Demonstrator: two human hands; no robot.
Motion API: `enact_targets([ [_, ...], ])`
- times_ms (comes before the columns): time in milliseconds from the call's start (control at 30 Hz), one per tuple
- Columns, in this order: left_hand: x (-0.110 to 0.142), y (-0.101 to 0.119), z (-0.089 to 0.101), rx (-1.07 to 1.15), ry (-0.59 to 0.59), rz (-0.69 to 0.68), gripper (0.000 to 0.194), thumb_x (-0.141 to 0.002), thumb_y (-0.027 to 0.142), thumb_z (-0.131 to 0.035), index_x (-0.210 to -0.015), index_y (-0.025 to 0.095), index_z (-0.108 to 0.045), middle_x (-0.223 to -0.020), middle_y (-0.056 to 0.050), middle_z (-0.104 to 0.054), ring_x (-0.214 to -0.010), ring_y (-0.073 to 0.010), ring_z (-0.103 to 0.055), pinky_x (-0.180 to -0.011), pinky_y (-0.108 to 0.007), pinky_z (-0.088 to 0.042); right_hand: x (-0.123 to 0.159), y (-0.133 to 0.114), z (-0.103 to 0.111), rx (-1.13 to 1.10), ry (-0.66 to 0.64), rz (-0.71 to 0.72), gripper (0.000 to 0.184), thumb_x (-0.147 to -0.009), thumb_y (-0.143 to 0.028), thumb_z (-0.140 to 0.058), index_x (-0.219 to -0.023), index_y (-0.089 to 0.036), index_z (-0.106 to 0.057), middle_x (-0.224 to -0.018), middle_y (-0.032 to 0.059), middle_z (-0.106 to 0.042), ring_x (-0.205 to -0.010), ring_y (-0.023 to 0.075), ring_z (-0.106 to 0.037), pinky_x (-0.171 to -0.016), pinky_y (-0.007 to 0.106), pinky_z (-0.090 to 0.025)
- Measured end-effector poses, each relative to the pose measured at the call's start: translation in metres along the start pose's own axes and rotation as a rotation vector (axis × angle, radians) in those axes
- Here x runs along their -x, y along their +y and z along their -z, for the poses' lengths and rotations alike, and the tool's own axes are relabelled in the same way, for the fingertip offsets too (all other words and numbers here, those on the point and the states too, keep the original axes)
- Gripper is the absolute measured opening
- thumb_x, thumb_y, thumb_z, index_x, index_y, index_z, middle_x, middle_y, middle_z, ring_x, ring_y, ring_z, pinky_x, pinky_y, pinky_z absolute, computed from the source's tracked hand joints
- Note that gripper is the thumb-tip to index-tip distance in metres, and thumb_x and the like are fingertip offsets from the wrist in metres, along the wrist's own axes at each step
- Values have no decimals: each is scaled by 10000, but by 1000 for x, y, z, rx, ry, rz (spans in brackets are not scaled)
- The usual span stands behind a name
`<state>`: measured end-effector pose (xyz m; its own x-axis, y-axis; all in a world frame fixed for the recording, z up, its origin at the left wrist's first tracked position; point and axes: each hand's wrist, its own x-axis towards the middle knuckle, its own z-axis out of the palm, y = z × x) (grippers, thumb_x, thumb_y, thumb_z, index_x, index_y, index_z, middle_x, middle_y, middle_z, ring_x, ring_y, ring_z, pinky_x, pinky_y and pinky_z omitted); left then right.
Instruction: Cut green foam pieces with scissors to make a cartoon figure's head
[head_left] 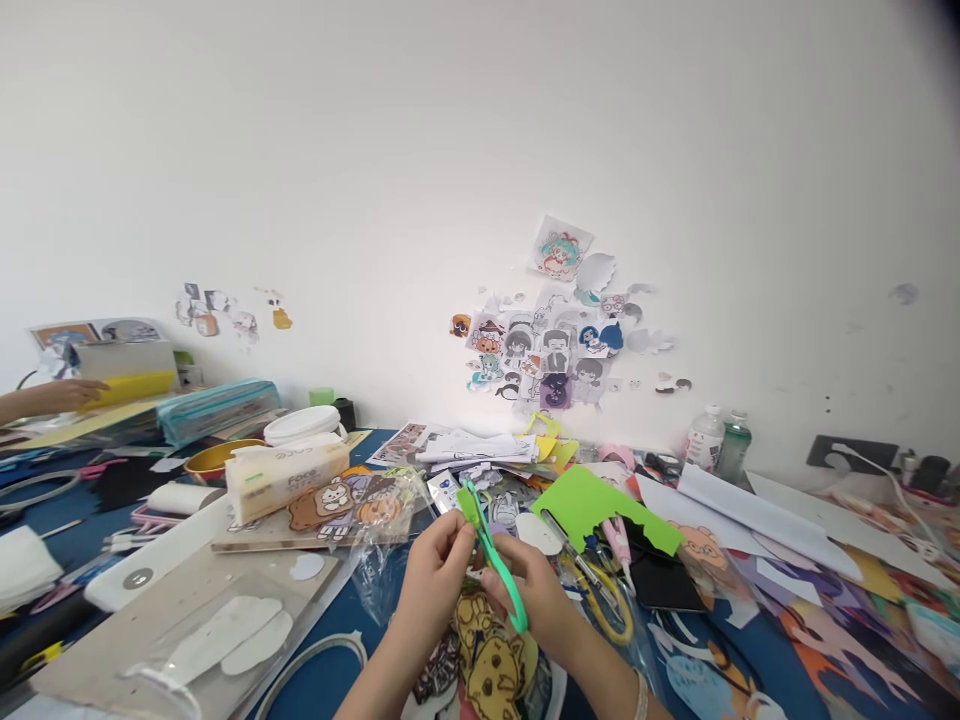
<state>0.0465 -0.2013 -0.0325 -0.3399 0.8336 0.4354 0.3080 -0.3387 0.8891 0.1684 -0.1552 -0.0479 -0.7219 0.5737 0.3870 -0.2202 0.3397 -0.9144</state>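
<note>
My right hand (536,590) grips a pair of turquoise-green scissors (496,560), blades pointing up and away. Pinched in my left hand (441,560) is a small piece of bright green paper (469,505), which touches the scissor blades. Whether the blades are apart is too small to tell. Below my hands lie several cartoon paper cutouts (495,670), among them a yellow animal figure. A larger green sheet (607,505) rests just beyond my right hand, with a torn-looking or cut edge on its near side.
Left of my hands are a tissue pack (281,475), a tape roll (315,655) and a grey board (97,655). Yellow-handled scissors (619,625) and a black item (667,585) lie right. Bottles (705,437) stand by the wall. Another person's hand (71,395) is at far left.
</note>
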Motion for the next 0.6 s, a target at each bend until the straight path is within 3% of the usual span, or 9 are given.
enact_targets([
  [233, 2, 1, 0, 62, 15, -8, 285, -776, 367, -411, -549, 208, -347, -522, 62, -328, -489, -95, -327, -476, -217, -270, 0, 1, 0, 38, 16, 12, 247, -780, -401, -590, -777, -161, -532, -544, -70, -332, -479, 70, -279, -446, 215, -231],
  [400, 2, -5, 0, -125, 65, -75, 296, -803, 389, -375, -570, 213, -326, -542, 60, -320, -506, -103, -320, -483, -222, -252, -1, 5, 0, 52, 27, 6, 265, -785, -413, -583, -798, -152, -536, -582, -61, -335, -508, 73, -283, -457, 213, -229],
  [600, 0, -3, 0, -214, -3, -103, 308, -804, 378, -365, -550, 215, -303, -512, 61, -317, -479, -101, -319, -475, -223, -238, -1, 4, 0, -64, -12, -8, 290, -776, -431, -597, -844, -152, -554, -515, -73, -353, -460, 74, -312, -464, 220, -277],
])
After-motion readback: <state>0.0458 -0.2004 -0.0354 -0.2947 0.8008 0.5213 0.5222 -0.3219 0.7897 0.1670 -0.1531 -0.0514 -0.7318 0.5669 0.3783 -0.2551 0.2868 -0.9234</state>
